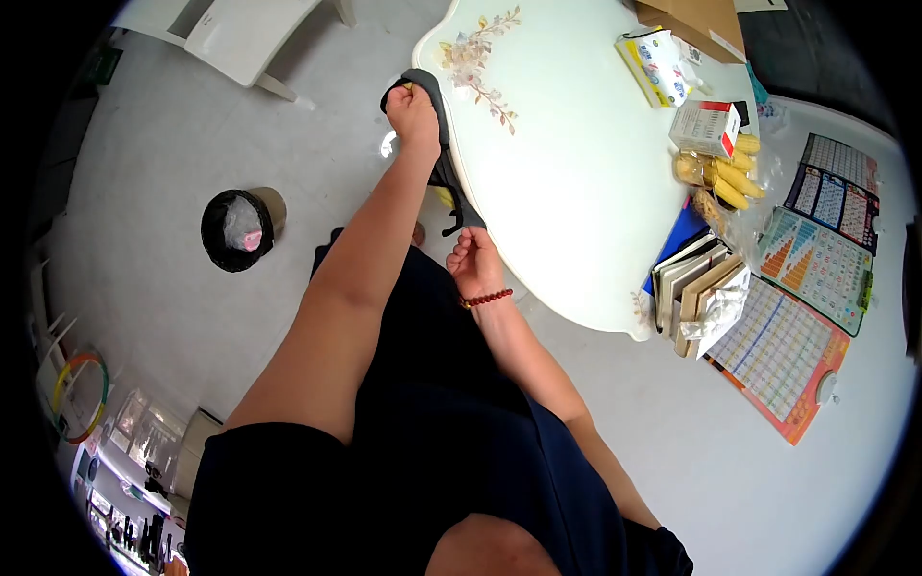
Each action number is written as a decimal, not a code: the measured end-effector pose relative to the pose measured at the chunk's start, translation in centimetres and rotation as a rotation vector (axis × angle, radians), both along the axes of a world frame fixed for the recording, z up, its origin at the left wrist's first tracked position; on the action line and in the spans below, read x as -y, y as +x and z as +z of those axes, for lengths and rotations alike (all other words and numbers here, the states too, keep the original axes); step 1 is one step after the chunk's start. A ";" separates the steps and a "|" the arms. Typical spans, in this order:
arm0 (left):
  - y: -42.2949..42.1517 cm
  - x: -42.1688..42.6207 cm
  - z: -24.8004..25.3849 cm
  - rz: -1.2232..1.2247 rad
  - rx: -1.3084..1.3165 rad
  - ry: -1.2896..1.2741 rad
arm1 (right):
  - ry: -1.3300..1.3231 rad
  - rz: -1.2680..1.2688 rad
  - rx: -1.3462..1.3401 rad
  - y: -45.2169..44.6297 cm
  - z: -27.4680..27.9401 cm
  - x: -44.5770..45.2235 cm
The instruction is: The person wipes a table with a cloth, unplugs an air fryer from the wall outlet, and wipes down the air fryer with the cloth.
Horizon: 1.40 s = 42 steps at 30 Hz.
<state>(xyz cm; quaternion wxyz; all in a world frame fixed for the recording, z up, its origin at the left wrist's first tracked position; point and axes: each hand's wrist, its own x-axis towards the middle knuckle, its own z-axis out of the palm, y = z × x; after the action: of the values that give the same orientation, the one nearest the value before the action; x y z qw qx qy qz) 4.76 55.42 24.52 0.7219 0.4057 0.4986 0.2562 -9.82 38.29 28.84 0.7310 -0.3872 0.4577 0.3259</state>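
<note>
My left hand (413,115) is closed on a dark grey, cloth-like item with straps (431,88), beside the table's edge. A small yellow bit shows at my fingers. The item hangs down along the rim, with a narrow black loop and a yellow patch lower down. My right hand (474,261), with a red bead bracelet (487,299) at the wrist, is nearer my body. Its fingers are curled at the item's lower end, close under the table edge. What exactly the item is, I cannot tell.
A pale table (567,192) with a floral print curves ahead. On its right are a wipes pack (663,67), a white box (706,129), yellow corn (735,182) and books (696,288). A black-lined bin (228,233) and white stool (248,36) stand left.
</note>
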 end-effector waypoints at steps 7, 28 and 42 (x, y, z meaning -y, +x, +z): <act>1.3 -3.7 0.0 -0.155 -0.024 0.126 | -0.141 0.141 0.305 2.1 3.6 -1.9; 15.7 -12.1 -1.6 -0.829 0.186 0.110 | -0.360 0.208 0.503 14.1 5.5 -14.6; 21.2 -12.4 -3.1 -0.821 0.173 0.107 | -0.468 0.137 0.498 16.5 5.6 -17.3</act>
<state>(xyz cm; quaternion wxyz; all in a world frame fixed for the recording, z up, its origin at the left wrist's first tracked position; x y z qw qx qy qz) 25.99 67.85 21.44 0.7812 0.5845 0.2192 0.0060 6.71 55.60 34.42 0.6881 -0.6419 0.3005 0.1557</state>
